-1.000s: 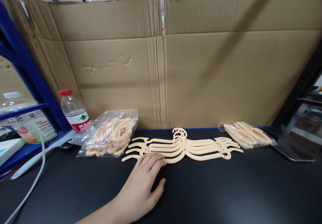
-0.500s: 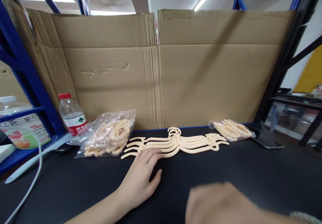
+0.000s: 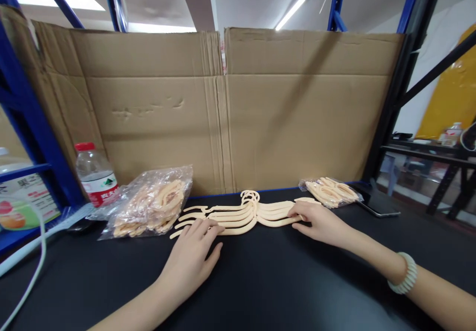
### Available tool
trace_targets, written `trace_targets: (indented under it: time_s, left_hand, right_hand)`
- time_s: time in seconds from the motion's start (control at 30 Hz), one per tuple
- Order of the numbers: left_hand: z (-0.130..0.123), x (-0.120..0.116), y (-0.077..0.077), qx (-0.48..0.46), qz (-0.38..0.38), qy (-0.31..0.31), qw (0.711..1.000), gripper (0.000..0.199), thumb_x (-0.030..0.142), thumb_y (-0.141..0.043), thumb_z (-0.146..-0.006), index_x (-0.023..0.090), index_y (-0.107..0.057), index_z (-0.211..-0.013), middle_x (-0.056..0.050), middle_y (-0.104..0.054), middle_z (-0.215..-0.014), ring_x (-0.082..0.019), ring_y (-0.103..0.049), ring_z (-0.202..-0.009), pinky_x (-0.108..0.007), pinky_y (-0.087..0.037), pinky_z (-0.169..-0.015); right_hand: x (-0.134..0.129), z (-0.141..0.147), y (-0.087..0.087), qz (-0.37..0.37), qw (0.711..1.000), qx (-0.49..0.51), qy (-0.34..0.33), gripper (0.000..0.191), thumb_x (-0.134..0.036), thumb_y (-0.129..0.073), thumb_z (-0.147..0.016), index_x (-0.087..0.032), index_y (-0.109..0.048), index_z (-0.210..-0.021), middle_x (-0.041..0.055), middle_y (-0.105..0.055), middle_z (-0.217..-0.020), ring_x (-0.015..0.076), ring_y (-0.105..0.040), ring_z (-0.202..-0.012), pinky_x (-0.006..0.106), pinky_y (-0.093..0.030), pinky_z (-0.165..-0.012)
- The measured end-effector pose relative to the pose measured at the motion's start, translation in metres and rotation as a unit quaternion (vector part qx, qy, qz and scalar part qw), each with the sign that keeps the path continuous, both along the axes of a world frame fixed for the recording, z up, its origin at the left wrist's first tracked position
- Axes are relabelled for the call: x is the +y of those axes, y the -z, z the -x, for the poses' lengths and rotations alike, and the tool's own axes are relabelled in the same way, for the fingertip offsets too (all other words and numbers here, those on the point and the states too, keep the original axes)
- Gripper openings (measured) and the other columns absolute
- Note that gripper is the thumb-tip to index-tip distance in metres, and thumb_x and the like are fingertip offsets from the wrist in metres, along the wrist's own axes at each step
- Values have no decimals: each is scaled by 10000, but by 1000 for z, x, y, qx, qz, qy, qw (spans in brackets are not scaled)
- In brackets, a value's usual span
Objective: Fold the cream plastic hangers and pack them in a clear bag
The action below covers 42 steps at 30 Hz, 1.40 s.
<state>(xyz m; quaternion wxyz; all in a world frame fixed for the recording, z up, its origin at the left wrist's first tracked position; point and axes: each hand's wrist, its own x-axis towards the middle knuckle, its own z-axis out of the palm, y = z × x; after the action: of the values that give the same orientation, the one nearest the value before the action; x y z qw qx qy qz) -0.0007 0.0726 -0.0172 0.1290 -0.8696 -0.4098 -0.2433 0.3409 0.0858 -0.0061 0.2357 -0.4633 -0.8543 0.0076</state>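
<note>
The left hand (image 3: 193, 251) lies loosely spread on the hangers (image 3: 238, 215); the right hand (image 3: 320, 222), newly arrived, curls over their other end, its grip unclear. They fan across the black table (image 3: 260, 281), between clear, crinkled bags (image 3: 148, 202) holding cream pieces. Beyond: a part-filled bottle (image 3: 97, 174), creased cardboard (image 3: 305, 107).

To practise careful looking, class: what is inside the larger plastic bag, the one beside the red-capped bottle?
The plastic bag holds several cream-coloured curved pieces, heaped together. Creased, shiny film and overlapping pieces hide the rest, so their number cannot be told.
</note>
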Motion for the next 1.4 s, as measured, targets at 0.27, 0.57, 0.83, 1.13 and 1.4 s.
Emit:
trace_targets:
  time_s: [0.27,0.57,0.83,1.13,1.4]
  left_hand:
    - [1,-2,3,7,64,-79,995,185,210,-446,-903,224,-563,-1046,-58,-570,-1051,-216,-651,-808,-328,-510,-680]
    - [-4,-14,-5,-151,18,-27,988,119,244,-444,-907,226,-550,-958,-7,-595,-852,-132,-559,-591,-250,-429,-561]
    - [-17,-37,-21,-472,216,-10,855,228,421,-543,-867,195,-548,-835,32,-539,-612,-120,-545,-494,-207,-419,-444]
    - [-30,-70,-23,-456,322,67,827,241,432,-553,-872,200,-569,-806,3,-635,-608,-134,-609,-476,-232,-490,-471]
    - [-28,-43,-24,-650,349,-12,675,672,427,-690,-791,247,-367,-1353,-111,-338,-1497,-258,-588,-1149,-356,-530,-937]
  right_hand:
    - [8,-3,3,59,998,-8,4,56,-149,-599,-838,-192,-634,-845,24,-617,-828,170,-577,-748,278,-428,-688]
    - [1,-7,-9,30,999,-31,22,148,-142,-478,-875,-208,-604,-835,28,-646,-829,195,-595,-765,307,-432,-691]
    - [-11,-21,-29,-88,994,-2,71,154,-246,-453,-902,-232,-603,-867,32,-657,-806,201,-599,-709,311,-434,-632]
    - [-12,-23,-28,-173,975,41,135,172,-310,-431,-928,-228,-573,-876,36,-646,-786,212,-602,-688,320,-417,-624]
    - [-16,-12,-24,-200,970,85,107,176,-326,-450,-933,-223,-590,-906,39,-656,-805,211,-604,-689,323,-429,-633]
